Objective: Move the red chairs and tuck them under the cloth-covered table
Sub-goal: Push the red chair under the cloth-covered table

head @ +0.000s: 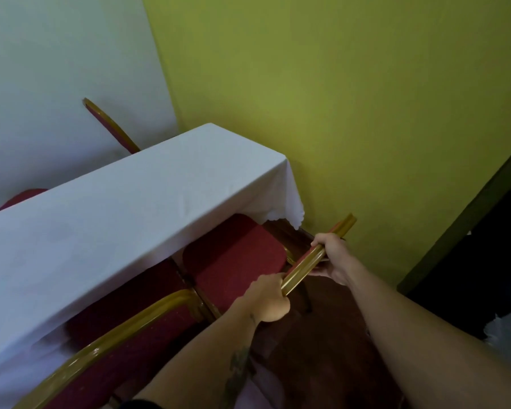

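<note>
A long table under a white cloth (124, 214) runs from lower left to the corner. A red chair (233, 258) with a gold frame stands at its near right end, its seat partly under the cloth. My left hand (267, 299) and my right hand (332, 255) both grip the gold top rail of its backrest. A second red chair (124, 349) stands beside it to the left, seat under the table. On the far side a third red chair (112, 125) shows its backrest above the cloth.
A green wall (351, 98) stands close to the table's right end, a white wall (56, 69) behind it. A dark doorway (490, 255) opens at the right. The floor below my arms is dark reddish brown.
</note>
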### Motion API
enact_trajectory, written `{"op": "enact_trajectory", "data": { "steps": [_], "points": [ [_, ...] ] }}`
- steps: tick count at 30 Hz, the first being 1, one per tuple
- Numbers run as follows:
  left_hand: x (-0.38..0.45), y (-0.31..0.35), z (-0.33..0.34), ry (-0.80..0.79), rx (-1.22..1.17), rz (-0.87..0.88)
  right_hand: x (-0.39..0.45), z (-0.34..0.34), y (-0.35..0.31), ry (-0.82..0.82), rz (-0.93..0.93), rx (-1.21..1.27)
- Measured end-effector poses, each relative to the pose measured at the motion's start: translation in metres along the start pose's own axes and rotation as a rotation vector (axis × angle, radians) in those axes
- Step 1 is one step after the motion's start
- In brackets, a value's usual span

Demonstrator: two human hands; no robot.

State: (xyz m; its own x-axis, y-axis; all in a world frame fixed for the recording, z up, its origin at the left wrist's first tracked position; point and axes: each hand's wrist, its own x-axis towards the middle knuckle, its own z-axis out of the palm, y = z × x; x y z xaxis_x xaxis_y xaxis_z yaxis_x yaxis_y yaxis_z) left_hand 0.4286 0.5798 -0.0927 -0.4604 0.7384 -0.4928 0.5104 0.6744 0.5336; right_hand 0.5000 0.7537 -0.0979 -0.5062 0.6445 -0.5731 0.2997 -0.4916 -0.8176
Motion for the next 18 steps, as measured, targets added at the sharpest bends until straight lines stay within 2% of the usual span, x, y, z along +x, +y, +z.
{"op": "enact_trajectory", "data": {
  "steps": [3,9,18],
  "points": [
    [0.004,-0.005,-0.007,0.032,-0.02,0.04,0.008,0.008,-0.006,0.003,0.005,-0.017],
    [0.02,-0.017,-0.039,-0.035,-0.016,0.017,0.025,0.031,-0.012,0.022,0.006,-0.061],
    [0.042,-0.043,-0.062,-0.025,-0.044,0.016,0.042,0.062,-0.023,0.033,0.003,-0.039]
  ]
}}
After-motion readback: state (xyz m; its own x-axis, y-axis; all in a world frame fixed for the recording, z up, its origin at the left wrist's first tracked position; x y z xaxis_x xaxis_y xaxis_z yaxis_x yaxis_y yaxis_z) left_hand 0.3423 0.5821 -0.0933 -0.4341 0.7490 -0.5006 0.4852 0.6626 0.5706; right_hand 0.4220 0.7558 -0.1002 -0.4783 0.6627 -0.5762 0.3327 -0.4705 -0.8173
